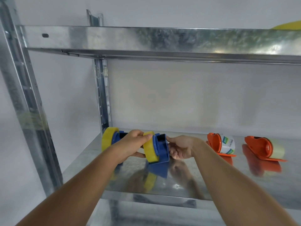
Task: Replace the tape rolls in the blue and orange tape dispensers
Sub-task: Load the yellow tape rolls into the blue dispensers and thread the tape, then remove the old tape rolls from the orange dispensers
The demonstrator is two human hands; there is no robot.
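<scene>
Left hand (130, 142) pinched the yellow tape roll (150, 147) on the blue dispenser (161, 150); right hand (180, 147) gripped the dispenser's right side.

We face a metal shelf (187, 181) with a second shelf (146, 39) above it. Four tape dispensers stand in a row on the lower shelf. Far left, by the rear upright (102, 95), is the first dispenser (116, 138), with a tape roll (107, 138) on its left side. Just right of it stands the second dispenser (161, 149), between our left hand (132, 144) and right hand (180, 147); its tape roll (150, 148) is in our left hand. Further right stands the third dispenser (215, 144), and the fourth dispenser (259, 147) beyond it.
</scene>
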